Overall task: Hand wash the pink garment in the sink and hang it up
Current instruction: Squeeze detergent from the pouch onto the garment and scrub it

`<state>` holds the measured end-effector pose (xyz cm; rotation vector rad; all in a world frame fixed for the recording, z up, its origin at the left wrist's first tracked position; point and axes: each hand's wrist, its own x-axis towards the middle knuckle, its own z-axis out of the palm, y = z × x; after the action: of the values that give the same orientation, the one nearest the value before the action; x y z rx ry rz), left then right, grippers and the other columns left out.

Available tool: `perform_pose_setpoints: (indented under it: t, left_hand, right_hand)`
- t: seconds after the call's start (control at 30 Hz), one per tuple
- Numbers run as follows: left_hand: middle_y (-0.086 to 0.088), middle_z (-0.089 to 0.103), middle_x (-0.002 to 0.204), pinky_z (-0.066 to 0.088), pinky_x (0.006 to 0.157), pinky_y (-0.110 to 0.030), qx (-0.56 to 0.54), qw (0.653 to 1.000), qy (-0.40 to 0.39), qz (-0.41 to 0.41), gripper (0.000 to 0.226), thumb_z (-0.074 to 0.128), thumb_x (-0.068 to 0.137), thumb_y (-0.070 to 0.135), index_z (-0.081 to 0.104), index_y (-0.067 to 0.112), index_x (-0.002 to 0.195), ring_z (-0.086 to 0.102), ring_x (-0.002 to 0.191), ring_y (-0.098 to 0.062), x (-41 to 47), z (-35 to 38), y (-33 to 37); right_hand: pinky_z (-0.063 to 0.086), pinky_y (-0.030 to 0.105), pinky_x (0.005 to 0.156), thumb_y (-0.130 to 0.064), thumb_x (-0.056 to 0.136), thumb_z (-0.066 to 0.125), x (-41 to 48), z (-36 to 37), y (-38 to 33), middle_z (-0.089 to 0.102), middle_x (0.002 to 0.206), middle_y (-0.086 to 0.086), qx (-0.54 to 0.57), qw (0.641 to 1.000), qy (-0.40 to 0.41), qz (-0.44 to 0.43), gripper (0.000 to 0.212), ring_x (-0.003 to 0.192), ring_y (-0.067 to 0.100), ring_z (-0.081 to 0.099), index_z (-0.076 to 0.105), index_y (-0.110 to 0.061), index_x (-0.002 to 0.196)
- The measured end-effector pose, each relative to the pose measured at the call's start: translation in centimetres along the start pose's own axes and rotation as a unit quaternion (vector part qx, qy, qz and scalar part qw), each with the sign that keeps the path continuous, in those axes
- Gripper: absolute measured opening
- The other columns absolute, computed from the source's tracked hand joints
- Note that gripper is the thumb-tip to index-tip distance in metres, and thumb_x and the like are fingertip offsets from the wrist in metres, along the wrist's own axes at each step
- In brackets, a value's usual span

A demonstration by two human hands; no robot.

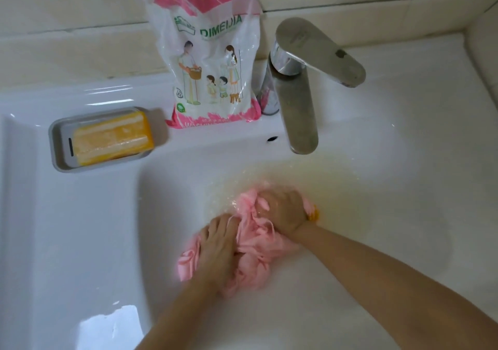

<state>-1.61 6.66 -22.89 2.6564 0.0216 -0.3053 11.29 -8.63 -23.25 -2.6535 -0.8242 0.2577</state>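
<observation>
The pink garment (258,250) lies bunched and wet in the basin of the white sink (377,215), in shallow cloudy water. My left hand (219,242) grips its near left part, fingers curled into the cloth. My right hand (283,211) grips the far part of the bundle just below the tap's spout. A small orange piece (314,215) shows at the right edge of my right hand; I cannot tell what it is.
A steel tap (299,101) reaches over the basin from the back ledge. A bag of washing powder (213,61) stands left of it. A grey soap dish (58,144) with an orange soap bar (113,139) sits on the left ledge.
</observation>
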Motion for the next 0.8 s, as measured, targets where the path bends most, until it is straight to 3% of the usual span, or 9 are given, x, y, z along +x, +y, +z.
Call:
perform_pose_setpoints:
  t: [0.1, 0.2, 0.3, 0.37, 0.47, 0.57, 0.63, 0.7, 0.8]
  left_hand:
    - [-0.004, 0.058, 0.109, 0.037, 0.075, -0.036, 0.052, 0.997, 0.033, 0.047, 0.088, 0.081, 0.041, 0.024, 0.044, 0.020, 0.121, 0.050, 0.095, -0.026, -0.3, -2.0, -1.2]
    - [-0.013, 0.065, 0.103, 0.030, 0.074, -0.036, 0.109, 0.991, 0.070, 0.029, 0.098, 0.088, 0.026, 0.028, 0.047, 0.011, 0.113, 0.046, 0.092, -0.029, -0.6, -3.7, -3.1]
    - [-0.011, 0.065, 0.105, 0.038, 0.073, -0.035, 0.147, 0.986, 0.073, -0.008, 0.065, 0.071, 0.045, 0.020, 0.052, 0.015, 0.106, 0.059, 0.087, -0.031, -1.3, -5.1, -3.8]
    - [-0.013, 0.064, 0.103, 0.045, 0.071, -0.039, 0.130, 0.986, 0.090, -0.049, 0.050, 0.044, 0.056, 0.014, 0.059, 0.012, 0.103, 0.060, 0.084, -0.035, -1.4, -6.1, -3.3]
    - [-0.014, 0.062, 0.114, 0.041, 0.079, -0.040, 0.033, 0.983, 0.163, -0.075, 0.043, 0.040, 0.068, 0.021, 0.061, 0.011, 0.104, 0.055, 0.098, -0.034, -0.5, -7.2, 0.2]
    - [-0.013, 0.049, 0.136, 0.030, 0.100, -0.042, -0.006, 0.993, 0.117, 0.005, 0.057, 0.050, 0.075, 0.047, 0.051, 0.017, 0.124, 0.041, 0.124, -0.030, 0.3, -4.9, 4.0]
    - [-0.014, 0.037, 0.146, 0.025, 0.106, -0.058, 0.052, 0.998, 0.034, 0.024, 0.075, 0.049, 0.071, 0.058, 0.041, 0.017, 0.134, 0.033, 0.133, -0.033, 0.3, -2.1, 4.2]
    - [-0.010, 0.027, 0.152, 0.028, 0.102, -0.064, 0.083, 0.996, 0.020, 0.018, 0.068, 0.044, 0.078, 0.047, 0.036, 0.015, 0.138, 0.033, 0.134, -0.034, 0.0, -0.9, 2.4]
    - [-0.011, 0.041, 0.146, 0.029, 0.103, -0.056, 0.067, 0.993, 0.089, 0.026, 0.044, 0.036, 0.093, 0.027, 0.040, 0.010, 0.133, 0.039, 0.131, -0.029, -0.9, -1.4, 0.1]
  right_hand:
    - [0.043, 0.031, 0.063, -0.057, 0.079, 0.051, -0.1, -2.5, 2.3, 0.049, 0.054, -0.006, 0.058, 0.993, -0.028, 0.099, 0.048, 0.060, 0.022, 0.055, 0.037, -0.025, 0.047]
    - [0.035, 0.032, 0.057, -0.064, 0.079, 0.045, -1.1, -5.5, 5.3, 0.041, 0.050, -0.008, 0.059, 0.989, -0.041, 0.131, 0.049, 0.053, 0.019, 0.045, 0.032, -0.025, 0.052]
    - [0.050, 0.036, 0.065, -0.056, 0.079, 0.054, -1.7, -7.5, 7.9, 0.059, 0.065, 0.001, 0.061, 0.971, -0.067, 0.222, 0.045, 0.061, 0.024, 0.059, 0.049, -0.015, 0.064]
    - [0.048, 0.039, 0.082, -0.046, 0.077, 0.062, -1.7, -9.2, 8.5, 0.065, 0.097, 0.003, -0.025, 0.969, -0.018, 0.243, 0.025, 0.092, 0.031, 0.062, 0.065, -0.023, 0.086]
    - [0.033, 0.047, 0.103, -0.034, 0.076, 0.061, -1.7, -10.3, 5.5, 0.055, 0.127, 0.007, -0.068, 0.991, 0.101, 0.058, 0.045, 0.123, 0.033, 0.047, 0.060, -0.019, 0.118]
    - [0.011, 0.048, 0.116, -0.054, 0.081, 0.053, -2.2, -7.8, 0.0, 0.034, 0.150, 0.001, 0.016, 0.994, -0.062, -0.085, 0.069, 0.143, 0.022, 0.023, 0.038, -0.022, 0.141]
    - [0.016, 0.051, 0.112, -0.063, 0.080, 0.043, -2.8, -4.1, -0.4, 0.035, 0.151, 0.008, -0.129, 0.976, -0.126, -0.124, 0.082, 0.141, 0.028, 0.029, 0.031, -0.016, 0.146]
    - [0.029, 0.053, 0.104, -0.060, 0.073, 0.040, -3.2, -2.1, 0.7, 0.053, 0.133, 0.012, -0.210, 0.955, -0.181, -0.102, 0.084, 0.125, 0.035, 0.049, 0.034, -0.013, 0.143]
    - [0.037, 0.041, 0.085, -0.026, 0.071, 0.046, -2.9, -2.0, 1.2, 0.063, 0.092, 0.009, -0.208, 0.969, -0.117, -0.067, 0.045, 0.086, 0.032, 0.061, 0.061, -0.012, 0.111]
